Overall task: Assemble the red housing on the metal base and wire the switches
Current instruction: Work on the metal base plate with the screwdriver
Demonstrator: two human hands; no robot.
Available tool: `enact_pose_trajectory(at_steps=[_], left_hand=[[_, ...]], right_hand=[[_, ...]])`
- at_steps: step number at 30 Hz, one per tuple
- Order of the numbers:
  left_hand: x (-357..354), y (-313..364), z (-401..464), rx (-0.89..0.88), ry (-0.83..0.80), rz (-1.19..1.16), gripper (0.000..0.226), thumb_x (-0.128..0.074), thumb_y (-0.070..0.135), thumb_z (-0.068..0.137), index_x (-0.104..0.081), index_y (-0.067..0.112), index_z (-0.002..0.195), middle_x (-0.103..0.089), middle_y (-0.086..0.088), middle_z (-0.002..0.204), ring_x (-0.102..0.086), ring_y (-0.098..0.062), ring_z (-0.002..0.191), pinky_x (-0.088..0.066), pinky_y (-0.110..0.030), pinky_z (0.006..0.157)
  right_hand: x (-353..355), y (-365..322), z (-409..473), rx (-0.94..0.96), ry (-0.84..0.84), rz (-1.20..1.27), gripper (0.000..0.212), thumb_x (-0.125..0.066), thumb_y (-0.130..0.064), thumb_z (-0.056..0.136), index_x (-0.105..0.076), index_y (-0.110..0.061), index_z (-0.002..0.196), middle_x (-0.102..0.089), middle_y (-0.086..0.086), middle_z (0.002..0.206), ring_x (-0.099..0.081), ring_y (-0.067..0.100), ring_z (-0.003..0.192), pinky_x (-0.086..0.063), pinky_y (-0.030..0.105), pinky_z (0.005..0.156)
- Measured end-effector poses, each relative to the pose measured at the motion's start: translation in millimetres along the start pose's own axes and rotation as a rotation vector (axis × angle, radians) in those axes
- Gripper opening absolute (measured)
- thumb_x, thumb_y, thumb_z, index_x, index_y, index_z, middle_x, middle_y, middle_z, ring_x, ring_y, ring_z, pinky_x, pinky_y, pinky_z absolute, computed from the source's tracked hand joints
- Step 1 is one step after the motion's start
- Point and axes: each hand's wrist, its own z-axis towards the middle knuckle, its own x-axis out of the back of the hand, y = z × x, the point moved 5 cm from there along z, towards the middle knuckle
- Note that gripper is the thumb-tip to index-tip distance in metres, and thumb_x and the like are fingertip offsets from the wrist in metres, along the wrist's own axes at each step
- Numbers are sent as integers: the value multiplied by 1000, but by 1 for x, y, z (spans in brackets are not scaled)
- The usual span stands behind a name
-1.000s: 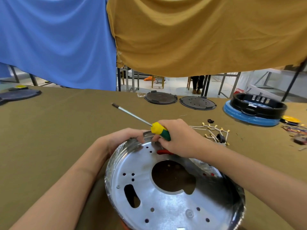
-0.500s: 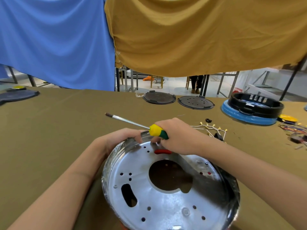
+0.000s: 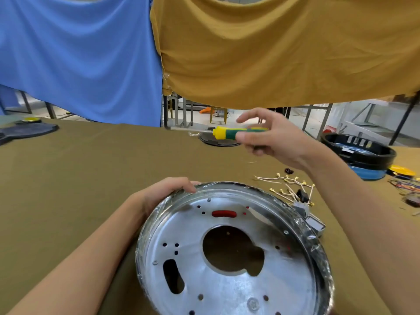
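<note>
A round shiny metal base (image 3: 227, 280) lies in front of me on the cloth-covered table, with a big centre hole and several small holes. Red housing (image 3: 223, 213) shows through a slot near the base's far side. My left hand (image 3: 163, 194) grips the far left rim of the base. My right hand (image 3: 272, 139) is raised above the table and holds a screwdriver (image 3: 229, 133) with a yellow and green handle, its shaft pointing left. A bundle of white wires with brass terminals (image 3: 291, 187) lies to the right of the base.
A black ring on a blue base (image 3: 361, 160) stands at the right. Black round plates lie at the far middle (image 3: 216, 142) and far left (image 3: 27, 129). Coloured wires (image 3: 406, 185) sit at the right edge. Blue and mustard cloths hang behind the table.
My right hand has lifted off the base's far rim and risen with the screwdriver, whose shaft now points level to the left. The left hand stays on the rim.
</note>
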Motion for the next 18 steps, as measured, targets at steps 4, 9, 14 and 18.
enact_pose_trajectory(at_steps=[4,9,14,18], left_hand=[[0,-1,1,2,-25,23,55,-47,23,84,-59,10,136,-55,-28,138,-56,-39,113,-48,-45,99],[2,-1,2,1,-48,5,48,-50,24,83,-67,12,126,-65,-22,126,-66,-32,102,-55,-40,89],[0,-3,1,11,-93,-17,53,-54,27,80,-64,17,131,-58,-23,137,-59,-36,115,-54,-42,93],[0,-3,0,14,-84,9,42,-47,26,85,-73,27,118,-69,-12,126,-70,-25,104,-59,-35,86]], right_hand=[[15,0,15,143,275,264,25,-82,-23,77,-65,-11,91,-67,0,71,-49,10,49,-39,16,41],[15,6,14,310,594,107,20,-70,-30,91,-54,-19,87,-54,-10,65,-51,3,52,-41,17,46],[1,-3,14,462,561,-34,15,-62,-11,93,-48,-10,88,-50,-22,57,-52,-6,54,-41,10,53],[4,-9,8,501,608,10,14,-60,-6,93,-46,-7,88,-44,-9,65,-52,-4,52,-43,12,53]])
